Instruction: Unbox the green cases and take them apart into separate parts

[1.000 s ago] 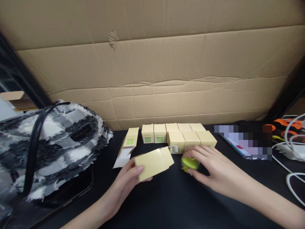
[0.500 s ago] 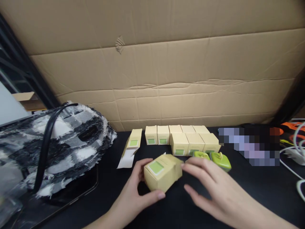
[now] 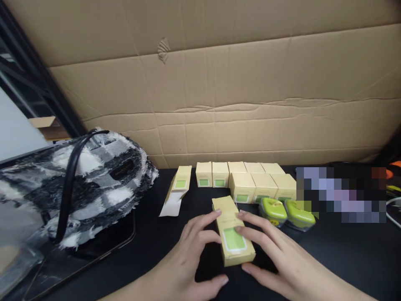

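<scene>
A pale yellow carton (image 3: 232,235) with a green label on top lies on the black table between my hands. My left hand (image 3: 191,255) curls round its left side, thumb near its front end. My right hand (image 3: 275,259) grips its right side, with one finger resting on the green label. Two green-lidded small cases (image 3: 273,210) (image 3: 299,214) sit just right of the carton. Behind them stands a row of several closed yellow boxes (image 3: 247,182). One opened box (image 3: 177,190) lies tilted to the left of that row, its white flap out.
A fuzzy black-and-white bag (image 3: 78,184) with a black strap fills the left side of the table. A large cardboard sheet (image 3: 219,96) stands as a wall behind. A blurred patch and white cables (image 3: 394,205) lie at the far right.
The carton has been turned so its green label faces up and its length points away from me. Both hands now clasp its sides. The two green cases lie bare on the table.
</scene>
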{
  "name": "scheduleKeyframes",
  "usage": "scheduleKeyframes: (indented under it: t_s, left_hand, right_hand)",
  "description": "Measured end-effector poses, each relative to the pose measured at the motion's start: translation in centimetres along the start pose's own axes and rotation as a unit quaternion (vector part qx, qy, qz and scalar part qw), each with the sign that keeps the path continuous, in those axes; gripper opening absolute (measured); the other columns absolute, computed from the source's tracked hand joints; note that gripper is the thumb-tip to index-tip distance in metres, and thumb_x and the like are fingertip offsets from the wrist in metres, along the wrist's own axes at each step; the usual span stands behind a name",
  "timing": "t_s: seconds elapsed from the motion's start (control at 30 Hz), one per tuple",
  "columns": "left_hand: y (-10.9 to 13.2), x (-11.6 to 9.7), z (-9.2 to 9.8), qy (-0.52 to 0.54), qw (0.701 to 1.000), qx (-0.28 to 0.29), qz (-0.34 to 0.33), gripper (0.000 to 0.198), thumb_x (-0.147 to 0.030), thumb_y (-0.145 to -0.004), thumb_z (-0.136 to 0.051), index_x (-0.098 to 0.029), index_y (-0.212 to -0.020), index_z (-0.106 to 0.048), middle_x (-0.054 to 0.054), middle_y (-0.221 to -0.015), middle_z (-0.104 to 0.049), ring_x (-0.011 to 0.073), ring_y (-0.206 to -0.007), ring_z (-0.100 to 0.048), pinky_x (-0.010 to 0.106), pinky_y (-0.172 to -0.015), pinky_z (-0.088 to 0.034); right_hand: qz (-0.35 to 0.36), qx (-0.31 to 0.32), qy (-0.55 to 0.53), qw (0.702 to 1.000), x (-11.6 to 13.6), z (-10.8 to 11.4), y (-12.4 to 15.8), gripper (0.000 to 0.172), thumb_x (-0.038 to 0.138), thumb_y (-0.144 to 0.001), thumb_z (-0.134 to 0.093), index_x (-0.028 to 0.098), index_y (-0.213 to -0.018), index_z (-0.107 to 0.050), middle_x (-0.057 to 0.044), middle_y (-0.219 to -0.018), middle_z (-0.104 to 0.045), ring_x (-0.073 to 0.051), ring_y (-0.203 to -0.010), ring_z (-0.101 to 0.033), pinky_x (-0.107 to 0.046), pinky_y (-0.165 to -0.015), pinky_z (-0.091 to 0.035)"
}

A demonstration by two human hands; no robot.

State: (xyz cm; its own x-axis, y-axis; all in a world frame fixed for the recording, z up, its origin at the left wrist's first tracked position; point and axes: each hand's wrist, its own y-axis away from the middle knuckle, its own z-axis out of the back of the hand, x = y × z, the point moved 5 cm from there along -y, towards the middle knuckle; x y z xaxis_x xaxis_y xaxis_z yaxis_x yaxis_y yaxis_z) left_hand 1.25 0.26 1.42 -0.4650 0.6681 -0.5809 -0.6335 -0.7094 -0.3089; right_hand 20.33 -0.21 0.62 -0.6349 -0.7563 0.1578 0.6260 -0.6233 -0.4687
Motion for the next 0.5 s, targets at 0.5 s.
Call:
scheduleKeyframes:
  t_s: [0.5]
  left_hand:
    - [-0.5, -0.3, 0.9, -0.108, 0.991, -0.029, -0.072, 0.037, -0.022, -0.087, -0.06, -0.029, -0.123, -0.056, 0.007, -0.129, -0.059, 0.0251, -0.119, -0.049, 0.038, -0.101, -0.042]
  right_hand:
    - [0.137, -0.02, 0.087, 0.987, 3.3, 2.4, -1.5, 0.025, 0.011, -0.074, -0.058, 0.012, -0.094, -0.072, -0.018, -0.103, -0.073, -0.029, -0.102, -0.067, -0.038, -0.089, -0.054]
